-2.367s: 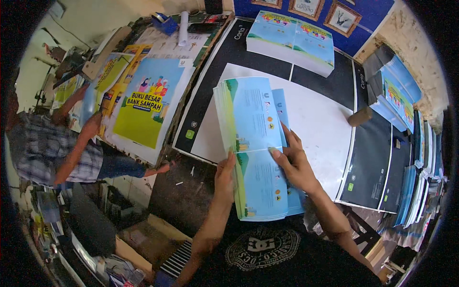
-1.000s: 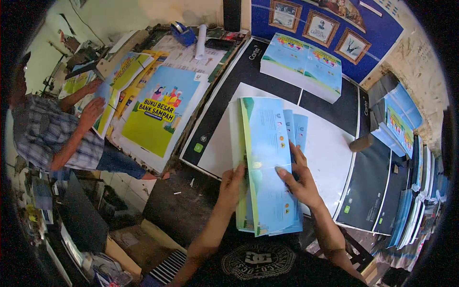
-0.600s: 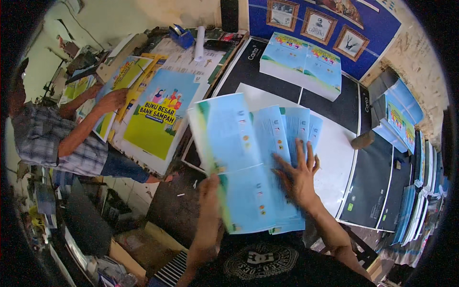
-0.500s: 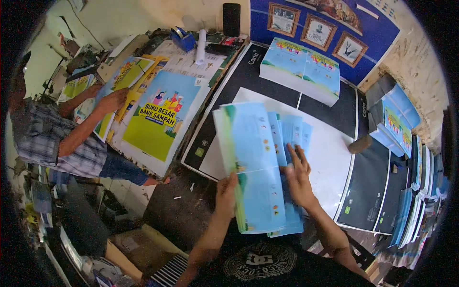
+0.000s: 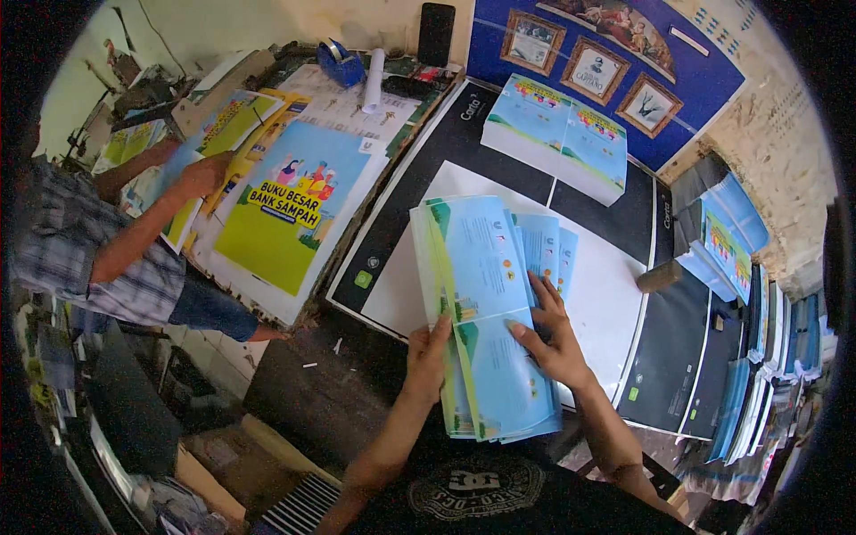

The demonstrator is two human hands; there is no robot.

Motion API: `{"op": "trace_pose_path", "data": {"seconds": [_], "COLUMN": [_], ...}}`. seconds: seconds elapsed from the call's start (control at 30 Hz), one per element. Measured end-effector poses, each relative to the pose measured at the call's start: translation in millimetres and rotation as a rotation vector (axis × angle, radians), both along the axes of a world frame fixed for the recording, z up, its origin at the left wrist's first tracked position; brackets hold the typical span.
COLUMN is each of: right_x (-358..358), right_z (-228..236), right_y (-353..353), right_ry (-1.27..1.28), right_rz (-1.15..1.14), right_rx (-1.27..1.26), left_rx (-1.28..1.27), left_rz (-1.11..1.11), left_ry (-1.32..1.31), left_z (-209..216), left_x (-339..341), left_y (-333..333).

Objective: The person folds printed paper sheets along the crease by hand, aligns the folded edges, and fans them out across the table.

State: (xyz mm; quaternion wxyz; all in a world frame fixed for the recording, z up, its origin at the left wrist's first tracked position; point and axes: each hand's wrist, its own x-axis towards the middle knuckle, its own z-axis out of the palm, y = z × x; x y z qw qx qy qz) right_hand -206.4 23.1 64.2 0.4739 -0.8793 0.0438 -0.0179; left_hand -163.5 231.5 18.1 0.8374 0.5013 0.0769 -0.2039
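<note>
Two hands on one stack here. The left hand point(image 5: 428, 357) has its grip closed around the left long edge of a stack of booklets point(image 5: 486, 303), thumb on top and fingers curled under where I can't see them. The right hand point(image 5: 548, 343) isn't pinching anything: it lies flat and spread on the top cover, fingertips pointing up and left, pressing down near the middle.

The stack's long axis runs away from the person, tilted a bit to the left at the far end, so the near end sits right in front of the chest and the far end is out over the big white sheet point(image 5: 606, 294) on the black bench point(image 5: 419, 205). At the far end the booklets are fanned out to the right, a few blue corners peeking past each other. Both hands are on the near half; the fanned far end is closest to the right hand.

Further back there's a taller pile of the same blue booklets point(image 5: 553, 134), well apart from the hands. Off to the left another person's hand point(image 5: 201, 174) rests on some big yellow-green posters point(image 5: 285, 214).

Can't tell how many booklets are in the stack, and its underside is hidden. The right rim is pretty warped too.
</note>
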Motion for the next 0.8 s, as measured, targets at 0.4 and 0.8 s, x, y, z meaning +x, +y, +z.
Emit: {"op": "trace_pose_path", "data": {"seconds": [0.4,0.8], "right_x": [-11,-3], "right_z": [-22,-3], "right_y": [3,-7], "right_ry": [-0.151,-0.029], "right_rz": [0.001,-0.051], "right_rx": [-0.683,0.083], "left_rx": [-0.013,-0.317], "left_rz": [0.238,-0.109], "left_ry": [0.063,0.152], "left_z": [12,-15], "left_x": [-8,-10], "left_y": [34,-19]}}
